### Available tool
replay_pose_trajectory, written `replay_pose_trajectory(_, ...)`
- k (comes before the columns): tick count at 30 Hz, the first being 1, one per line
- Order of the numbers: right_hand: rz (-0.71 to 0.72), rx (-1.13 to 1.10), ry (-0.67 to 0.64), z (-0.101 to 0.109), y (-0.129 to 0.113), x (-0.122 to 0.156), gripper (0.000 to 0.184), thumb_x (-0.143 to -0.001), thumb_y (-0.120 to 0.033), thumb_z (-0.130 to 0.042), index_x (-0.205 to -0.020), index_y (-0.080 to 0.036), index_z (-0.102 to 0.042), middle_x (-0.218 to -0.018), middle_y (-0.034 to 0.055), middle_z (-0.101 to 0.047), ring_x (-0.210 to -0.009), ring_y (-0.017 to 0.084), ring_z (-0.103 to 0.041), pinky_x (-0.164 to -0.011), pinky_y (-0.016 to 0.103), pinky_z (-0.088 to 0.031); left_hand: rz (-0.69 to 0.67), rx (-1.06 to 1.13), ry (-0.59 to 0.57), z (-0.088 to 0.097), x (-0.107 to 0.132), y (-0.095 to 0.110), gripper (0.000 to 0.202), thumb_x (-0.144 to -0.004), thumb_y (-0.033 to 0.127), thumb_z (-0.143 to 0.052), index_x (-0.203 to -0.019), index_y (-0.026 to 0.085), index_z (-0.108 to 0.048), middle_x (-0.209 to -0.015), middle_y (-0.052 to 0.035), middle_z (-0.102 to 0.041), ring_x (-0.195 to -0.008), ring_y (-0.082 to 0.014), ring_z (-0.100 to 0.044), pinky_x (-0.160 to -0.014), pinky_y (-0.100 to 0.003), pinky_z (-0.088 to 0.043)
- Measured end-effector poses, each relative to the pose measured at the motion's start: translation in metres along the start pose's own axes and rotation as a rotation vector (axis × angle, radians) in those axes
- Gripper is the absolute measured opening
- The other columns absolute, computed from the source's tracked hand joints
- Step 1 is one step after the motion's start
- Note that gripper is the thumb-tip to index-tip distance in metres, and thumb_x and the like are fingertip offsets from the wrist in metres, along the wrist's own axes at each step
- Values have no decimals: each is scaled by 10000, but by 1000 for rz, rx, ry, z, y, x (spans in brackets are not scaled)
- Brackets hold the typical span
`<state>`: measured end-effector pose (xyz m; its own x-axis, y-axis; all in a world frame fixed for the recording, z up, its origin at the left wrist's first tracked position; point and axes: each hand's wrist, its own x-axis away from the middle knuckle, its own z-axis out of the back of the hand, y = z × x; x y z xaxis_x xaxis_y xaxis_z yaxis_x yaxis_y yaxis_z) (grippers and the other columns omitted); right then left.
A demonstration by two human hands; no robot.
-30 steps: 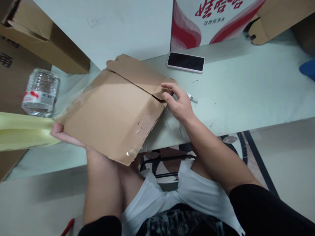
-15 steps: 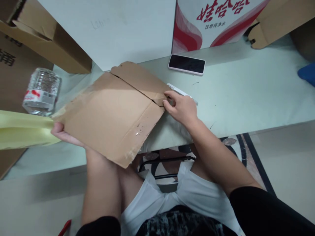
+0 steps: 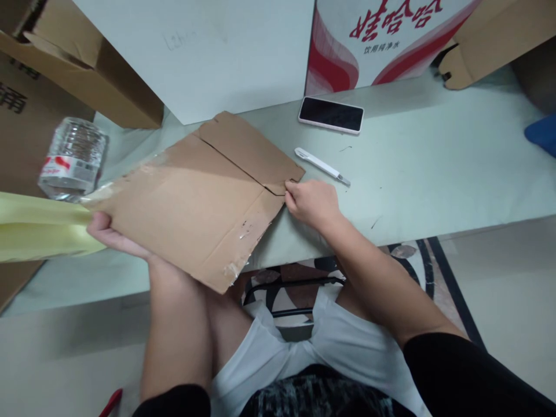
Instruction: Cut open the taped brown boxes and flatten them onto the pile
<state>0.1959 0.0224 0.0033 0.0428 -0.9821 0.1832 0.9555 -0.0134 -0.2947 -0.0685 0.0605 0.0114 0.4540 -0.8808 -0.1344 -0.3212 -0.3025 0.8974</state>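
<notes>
Cardboard is grasped at both ends, the right hand pinching it by the right end of its crease and the left hand clasping the left corner, thumb on top. It lies across the near edge of the table, stretching longest from left corner to right, its flap pointing up-right. Beyond, a clear bottle, contents impossible to tell, sits left, near a brown box with a dark opening.
</notes>
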Motion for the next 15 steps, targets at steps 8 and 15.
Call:
replay_pose_trajectory(8, -63, -388, 479, 0, 29, -21, 270, -944, -272, -526, -1081, -186, -742, -1096, 132, -737, -1058, 258, -688, -950, 399, -526, -66, 136, -69, -21, 13, 5, 404, -695, 639, -536, -753, 246, -467, -951, -69, -723, -1164, -379, -704, -969, -507, -573)
replay_pose_trajectory(15, -160, -1172, 168, 23, 80, -22, 376, -884, -467, -629, -1128, -191, -703, -1097, 112, -794, -871, 233, -750, -802, 408, -630, 118, 335, -250, -14, 24, -3, 451, -814, 644, -739, -1032, 252, -698, -1183, -38, -771, -1325, -351, -650, -1143, -515, -498)
